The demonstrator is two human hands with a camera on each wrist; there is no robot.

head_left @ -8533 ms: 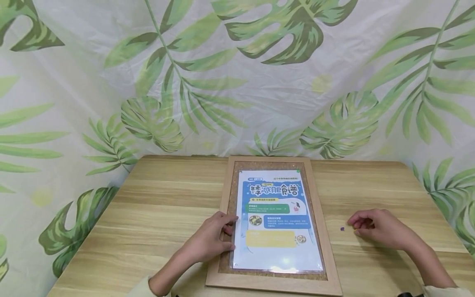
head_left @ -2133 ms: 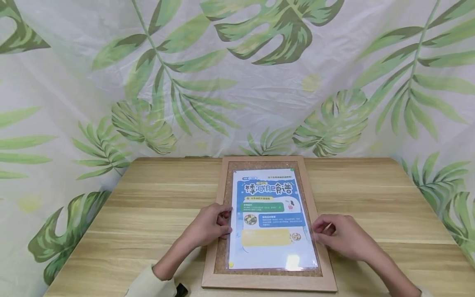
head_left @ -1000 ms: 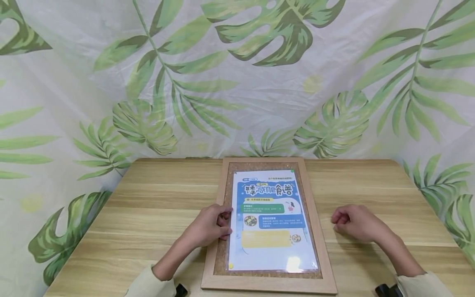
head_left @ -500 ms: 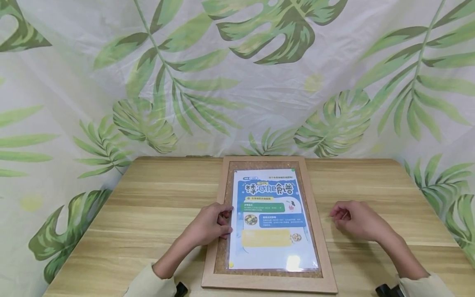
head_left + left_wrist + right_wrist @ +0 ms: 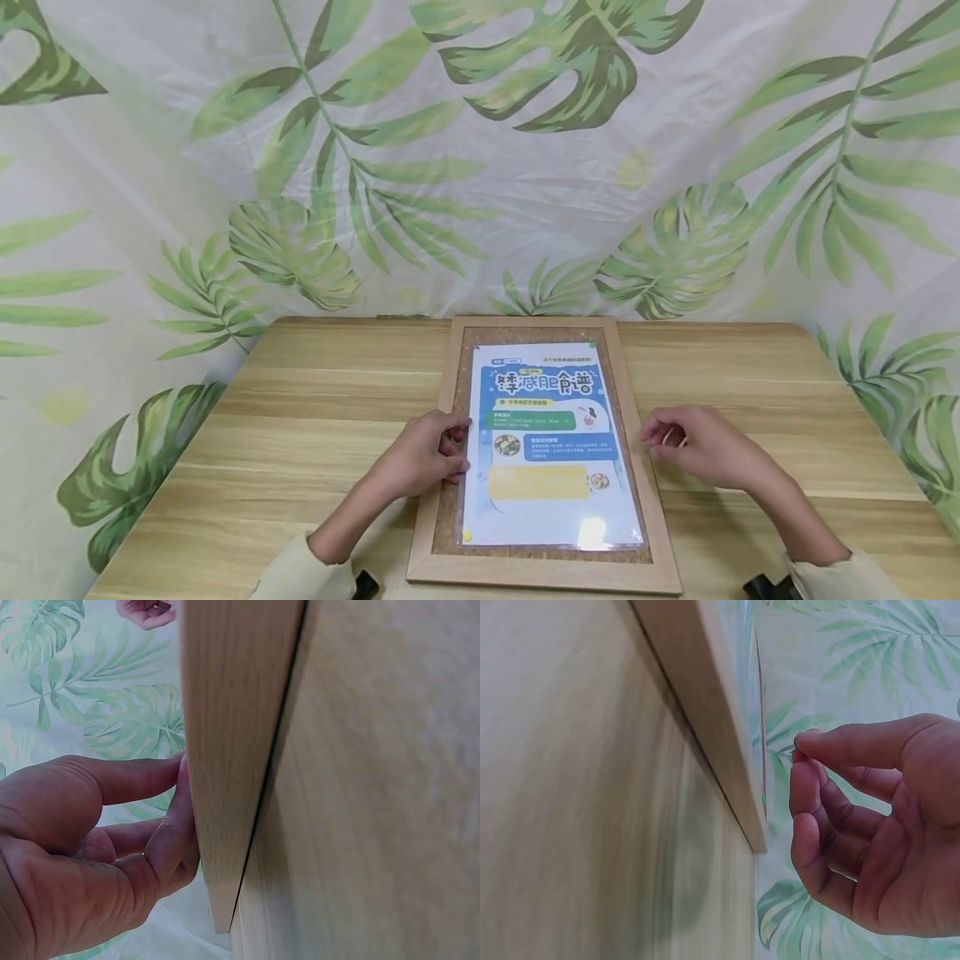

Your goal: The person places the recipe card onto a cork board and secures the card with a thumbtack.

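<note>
My left hand (image 5: 423,454) rests on the left edge of a laminated poster (image 5: 551,517), with index fingertip and thumb tip apart. The poster lies on a wood-framed cork board (image 5: 543,571). A green pushpin (image 5: 592,344) sits at its top right corner and a yellow pushpin (image 5: 467,536) at its bottom left. Just off the board's right side, my right hand (image 5: 705,446) hovers with fingers curled. In the right wrist view, thumb and forefinger pinch a tiny dark thing (image 5: 796,744), apparently a purple pushpin, mostly hidden by the fingertips.
The board lies flat on a wood-grain table (image 5: 322,400), its far end near the table's back edge. A leaf-printed curtain (image 5: 420,208) hangs right behind the table. Dark wrist gear (image 5: 365,586) shows at the left cuff.
A yellow pushpin has appeared at the poster's bottom left. The purple pushpin seen earlier on the table is gone from sight. My right hand has moved left toward the frame; my left stays put.
</note>
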